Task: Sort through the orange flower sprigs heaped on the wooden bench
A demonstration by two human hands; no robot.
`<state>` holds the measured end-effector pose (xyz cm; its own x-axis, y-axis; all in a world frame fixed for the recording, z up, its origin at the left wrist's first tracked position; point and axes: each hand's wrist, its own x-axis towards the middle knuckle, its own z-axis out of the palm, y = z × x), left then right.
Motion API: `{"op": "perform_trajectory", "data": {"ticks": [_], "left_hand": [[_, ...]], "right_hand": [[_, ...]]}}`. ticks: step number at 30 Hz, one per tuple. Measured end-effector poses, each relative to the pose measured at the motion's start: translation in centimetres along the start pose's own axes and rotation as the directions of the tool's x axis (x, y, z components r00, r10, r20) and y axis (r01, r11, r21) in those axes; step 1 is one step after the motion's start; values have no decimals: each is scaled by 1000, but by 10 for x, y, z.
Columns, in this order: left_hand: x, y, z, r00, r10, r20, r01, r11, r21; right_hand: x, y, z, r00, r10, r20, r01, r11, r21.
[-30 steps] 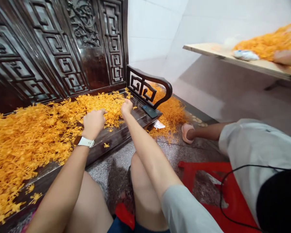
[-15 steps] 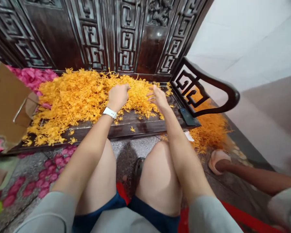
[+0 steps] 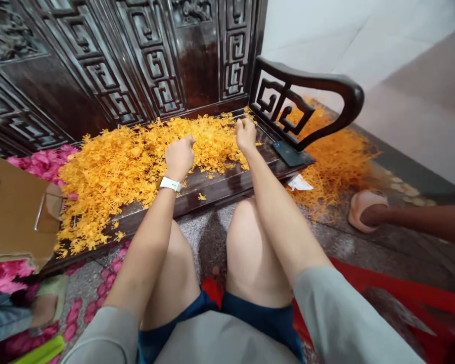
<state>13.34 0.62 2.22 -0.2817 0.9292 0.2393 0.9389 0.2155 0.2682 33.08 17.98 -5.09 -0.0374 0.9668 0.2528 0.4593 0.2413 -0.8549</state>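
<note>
Yellow pcs (image 3: 109, 162) heaped on the counter (image 3: 231, 186), from nr its front-left corner toward the back-right one. L hand (image 3: 179, 157) at the heap's front side, R hand (image 3: 246, 134) nr the back-right corner; fingers curled on both, can't tell if either grip is closed on a pc. Best prob. to pinch few at a time, lift straight up so thin prongs don't snag, mind strays nr front edge & phone (image 3: 289, 153) at front-right corner
</note>
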Motion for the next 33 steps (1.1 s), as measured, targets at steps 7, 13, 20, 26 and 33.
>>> {"op": "perform_trajectory", "data": {"ticks": [7, 13, 20, 26, 33], "left_hand": [[6, -6, 12, 997, -60, 37, 61, 998, -32], [7, -1, 15, 998, -58, 32, 60, 996, -62], [7, 0, 22, 997, -71, 24, 73, 992, -100], [11, 10, 25, 998, -40, -49, 19, 931, -365], [18, 30, 49, 988, 101, -120, -157, 638, -754]], "right_hand": [[-15, 60, -23, 962, 242, 125, -154, 863, -480], [-12, 70, -42, 978, 208, 10, -188, 904, -385], [-23, 57, -67, 938, 307, 159, -247, 918, -311], [-29, 8, -67, 962, 227, 150, -257, 939, 227], [-62, -57, -27, 875, 34, 482, -376, 676, 634]]}}
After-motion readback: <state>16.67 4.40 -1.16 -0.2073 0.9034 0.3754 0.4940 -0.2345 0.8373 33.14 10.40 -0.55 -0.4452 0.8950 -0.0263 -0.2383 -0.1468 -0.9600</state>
